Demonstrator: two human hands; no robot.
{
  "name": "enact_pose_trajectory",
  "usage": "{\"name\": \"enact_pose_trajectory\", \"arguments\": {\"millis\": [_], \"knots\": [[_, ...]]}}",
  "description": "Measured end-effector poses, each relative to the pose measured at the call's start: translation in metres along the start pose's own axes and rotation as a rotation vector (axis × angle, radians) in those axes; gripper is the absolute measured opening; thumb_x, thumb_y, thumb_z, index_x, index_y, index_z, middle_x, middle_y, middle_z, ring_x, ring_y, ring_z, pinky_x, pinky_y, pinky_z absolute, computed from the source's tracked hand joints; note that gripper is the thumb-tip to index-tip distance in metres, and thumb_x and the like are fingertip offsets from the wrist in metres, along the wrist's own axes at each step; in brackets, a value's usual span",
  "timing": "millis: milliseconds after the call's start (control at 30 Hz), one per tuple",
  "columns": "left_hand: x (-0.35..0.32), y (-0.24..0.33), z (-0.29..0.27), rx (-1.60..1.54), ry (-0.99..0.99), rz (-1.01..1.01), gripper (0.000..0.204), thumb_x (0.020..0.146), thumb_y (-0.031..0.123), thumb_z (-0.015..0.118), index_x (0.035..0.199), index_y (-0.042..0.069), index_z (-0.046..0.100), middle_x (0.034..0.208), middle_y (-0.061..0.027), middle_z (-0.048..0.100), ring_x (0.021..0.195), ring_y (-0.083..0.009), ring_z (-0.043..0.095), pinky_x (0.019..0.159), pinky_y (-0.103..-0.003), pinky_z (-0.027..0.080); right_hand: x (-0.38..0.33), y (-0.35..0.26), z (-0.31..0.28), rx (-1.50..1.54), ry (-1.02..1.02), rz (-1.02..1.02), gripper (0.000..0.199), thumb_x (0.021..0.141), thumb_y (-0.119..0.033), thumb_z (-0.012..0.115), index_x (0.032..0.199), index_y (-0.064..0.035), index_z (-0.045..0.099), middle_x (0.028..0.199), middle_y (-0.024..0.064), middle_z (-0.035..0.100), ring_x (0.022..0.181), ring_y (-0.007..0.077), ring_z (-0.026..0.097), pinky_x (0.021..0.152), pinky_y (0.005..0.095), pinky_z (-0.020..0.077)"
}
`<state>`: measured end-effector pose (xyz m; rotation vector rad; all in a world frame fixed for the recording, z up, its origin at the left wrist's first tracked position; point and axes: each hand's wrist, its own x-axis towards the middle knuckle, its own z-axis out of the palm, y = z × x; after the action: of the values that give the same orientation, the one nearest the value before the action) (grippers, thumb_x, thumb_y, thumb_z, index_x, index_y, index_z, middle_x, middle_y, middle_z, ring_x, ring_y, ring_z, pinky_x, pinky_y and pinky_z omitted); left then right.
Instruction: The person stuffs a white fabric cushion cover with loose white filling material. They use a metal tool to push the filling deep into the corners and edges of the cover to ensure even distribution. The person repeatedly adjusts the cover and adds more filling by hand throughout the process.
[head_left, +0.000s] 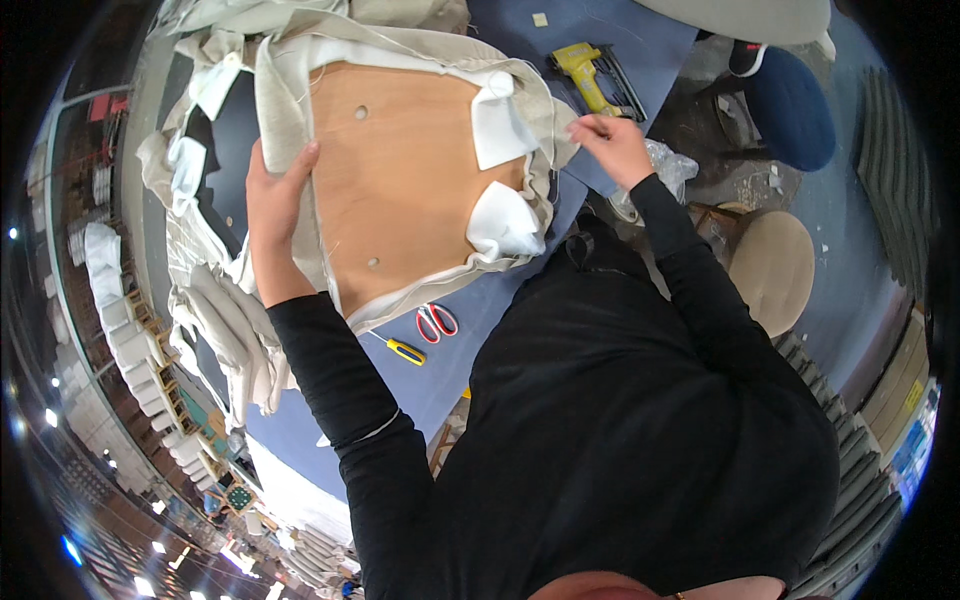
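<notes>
Before me on the blue table lies a chair seat panel point(400, 180), a tan board with pale beige fabric point(420, 45) and white padding point(503, 125) folded round its edges. My left hand point(278, 195) grips the fabric-covered left edge, thumb on top and fingers out of sight beneath. At the right edge my right hand point(612, 145) pinches a corner of the beige fabric between thumb and fingers. A yellow and black staple gun point(590, 78) rests just beyond my right hand. Red-handled scissors point(436, 322) and a yellow-handled screwdriver point(405, 350) sit near the panel's lower edge.
More fabric-covered pieces point(225, 340) are piled along the left of the blue table point(440, 385). To the right stand a round beige stool seat point(775, 270) and a dark blue seat point(790, 105). Clear plastic wrap point(672, 170) lies by the table's right edge.
</notes>
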<state>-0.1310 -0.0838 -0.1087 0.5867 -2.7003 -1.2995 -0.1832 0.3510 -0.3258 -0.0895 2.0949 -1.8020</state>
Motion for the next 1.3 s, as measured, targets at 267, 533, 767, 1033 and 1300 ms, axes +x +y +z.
{"name": "enact_pose_trajectory", "arguments": {"millis": [267, 533, 767, 1033, 1300], "knots": [[0.001, 0.028, 0.016, 0.16, -0.003, 0.036, 0.073, 0.087, 0.045, 0.086, 0.137, -0.003, 0.062, 0.123, -0.0183, 0.074, 0.113, -0.0273, 0.071, 0.1, -0.038, 0.053, -0.042, 0.029, 0.066, -0.572, -0.508, -0.111, 0.053, 0.089, -0.035, 0.083, 0.129, -0.0023, 0.071, 0.117, 0.0191, 0.077, 0.106, 0.034, 0.076, 0.091, 0.0415, 0.058], [-0.034, 0.054, 0.022, 0.356, 0.141, -0.027, 0.071, 0.086, 0.049, 0.084, 0.135, 0.002, 0.063, 0.126, -0.0228, 0.074, 0.119, -0.0378, 0.071, 0.102, -0.047, 0.054, -0.095, 0.014, 0.086, -0.914, -0.765, -0.151, 0.066, 0.09, -0.052, 0.075, 0.14, -0.0122, 0.056, 0.11, 0.0261, 0.073, 0.104, 0.0452, 0.071, 0.089, 0.0561, 0.0556], [-0.034, 0.094, 0.042, 0.474, 0.165, 0.001, 0.069, 0.083, 0.049, 0.083, 0.129, 0.004, 0.057, 0.103, -0.0241, 0.076, 0.098, -0.0451, 0.075, 0.086, -0.056, 0.058, -0.091, 0.058, 0.11, -1.113, -0.616, -0.147, 0.079, 0.083, -0.049, 0.081, 0.15, -0.0173, 0.055, 0.105, 0.0251, 0.076, 0.1, 0.0487, 0.073, 0.087, 0.0562, 0.0588], [-0.051, 0.087, 0.043, 0.418, 0.242, 0.0, 0.063, 0.083, 0.044, 0.085, 0.121, 0.003, 0.057, 0.095, -0.0215, 0.076, 0.093, -0.043, 0.076, 0.082, -0.055, 0.059, -0.097, 0.063, 0.099, -0.971, -0.579, -0.179, 0.073, 0.081, -0.05, 0.08, 0.144, -0.0172, 0.061, 0.111, 0.0245, 0.077, 0.107, 0.046, 0.072, 0.093, 0.0552, 0.0573], [-0.061, 0.095, 0.046, 0.405, 0.219, -0.034, 0.062, 0.085, 0.042, 0.085, 0.118, -0.001, 0.055, 0.092, -0.0221, 0.077, 0.09, -0.0429, 0.077, 0.079, -0.053, 0.06, -0.102, 0.114, 0.118, -0.55, -0.422, -0.187, 0.044, 0.084, -0.011, 0.078, 0.126, -0.0002, 0.072, 0.112, 0.0266, 0.077, 0.105, 0.0422, 0.076, 0.091, 0.0436, 0.0593]]}}
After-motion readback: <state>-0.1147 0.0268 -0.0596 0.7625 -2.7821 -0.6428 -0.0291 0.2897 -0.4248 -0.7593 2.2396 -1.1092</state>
